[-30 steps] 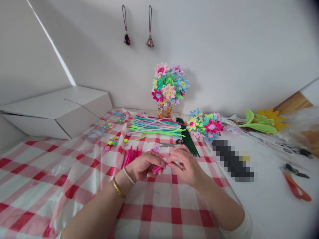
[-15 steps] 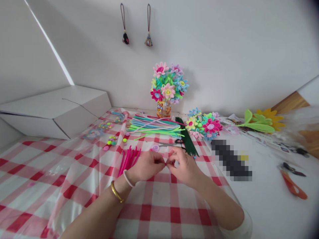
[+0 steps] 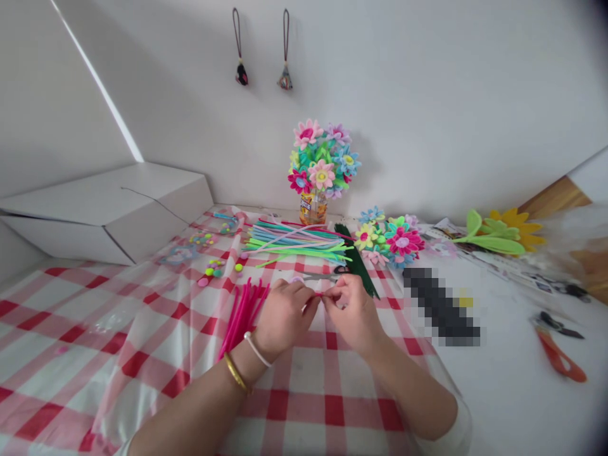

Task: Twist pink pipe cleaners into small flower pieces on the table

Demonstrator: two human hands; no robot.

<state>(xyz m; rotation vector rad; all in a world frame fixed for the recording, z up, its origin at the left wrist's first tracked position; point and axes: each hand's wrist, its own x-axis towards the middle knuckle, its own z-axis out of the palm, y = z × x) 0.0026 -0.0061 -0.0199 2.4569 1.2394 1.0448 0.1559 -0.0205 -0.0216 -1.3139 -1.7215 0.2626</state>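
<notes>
My left hand (image 3: pixel 286 316) and my right hand (image 3: pixel 352 310) meet above the checked cloth, fingertips nearly touching. Both pinch a short bit of deep-pink pipe cleaner (image 3: pixel 319 294); most of it is hidden by the fingers. Beside my left wrist lies a bunch of deep-pink pipe cleaners (image 3: pixel 243 311). Just beyond my hands are grey scissors (image 3: pixel 319 277) with dark handles, and a pale purple round piece partly covered by my left hand. Farther back, blue, green and lilac pipe cleaners (image 3: pixel 297 242) lie in a pile next to dark green ones (image 3: pixel 361 272).
A jar of fuzzy flowers (image 3: pixel 313 209) stands against the wall, with more fuzzy flowers (image 3: pixel 396 239) to its right. Small pompoms (image 3: pixel 213 269) lie at left, before a white box (image 3: pixel 114 202). Orange-handled cutters (image 3: pixel 560 354) and a sunflower (image 3: pixel 513 229) are at right.
My left hand has turned, its back now more upward, and both hands have risen slightly away from me. A bit of deep-pink pipe cleaner shows more plainly between the fingertips.
</notes>
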